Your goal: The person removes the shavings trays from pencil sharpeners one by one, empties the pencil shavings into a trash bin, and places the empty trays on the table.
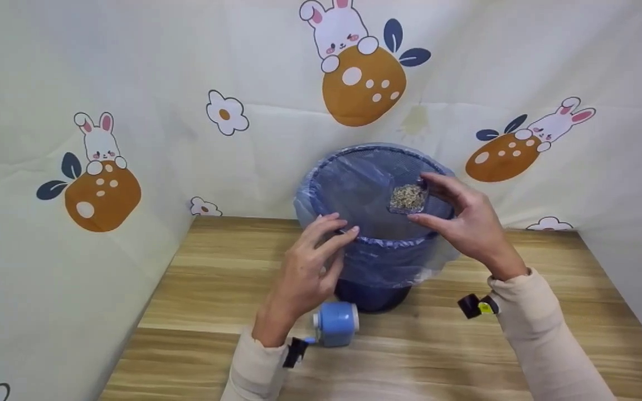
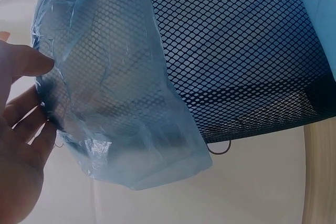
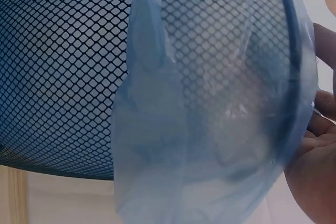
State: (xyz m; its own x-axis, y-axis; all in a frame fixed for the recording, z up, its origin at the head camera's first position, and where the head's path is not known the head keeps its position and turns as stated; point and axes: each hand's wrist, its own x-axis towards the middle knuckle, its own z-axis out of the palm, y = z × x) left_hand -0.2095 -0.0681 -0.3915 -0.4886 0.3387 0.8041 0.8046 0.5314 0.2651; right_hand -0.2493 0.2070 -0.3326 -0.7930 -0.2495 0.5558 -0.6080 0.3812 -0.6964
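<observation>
Between the thumb and fingers of my right hand (image 1: 474,225) is a small clear drawer (image 1: 408,210) full of pale brown-grey shavings, held over the mouth of a dark mesh bin (image 1: 374,298). A thin blue plastic bag (image 1: 393,264) lines the bin and folds down over its rim. My left hand (image 1: 310,273) is at the near left of the rim, fingers loosely bent and spread; in the left wrist view its fingertips lie against the bag's edge. In the right wrist view the bag and bin hide the drawer.
A blue crank pencil sharpener (image 1: 336,324) lies on the wooden tabletop (image 1: 198,312), in front of the bin and close to my left wrist. Behind the bin hangs a pale cloth (image 1: 265,167) printed with rabbits and flowers.
</observation>
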